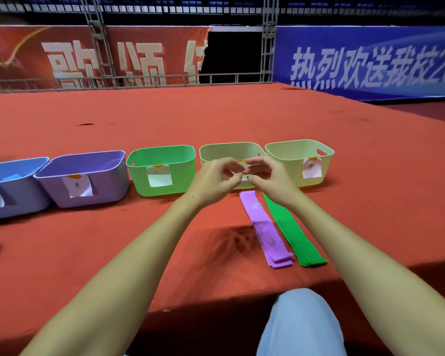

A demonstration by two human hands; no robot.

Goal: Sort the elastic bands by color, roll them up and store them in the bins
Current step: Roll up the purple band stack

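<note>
Two hands, left hand [216,179] and right hand [269,176], fingers curled together over the cream bin [231,147], contents indiscernible; purple band [265,229] and green band [293,232] near the carpet's front edge — could slide off if nudged.

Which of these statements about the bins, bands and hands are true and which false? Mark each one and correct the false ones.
1. Five bins stand in a row on the red carpet. True.
2. The green bin stands at the far right of the row. False: it is in the middle, and a cream bin ends the row on the right.
3. The purple bands and green bands lie flat side by side. True.
4. The green bands lie inside the purple bin. False: they lie on the carpet.
5. The left hand and right hand meet in front of a cream bin. True.
</note>
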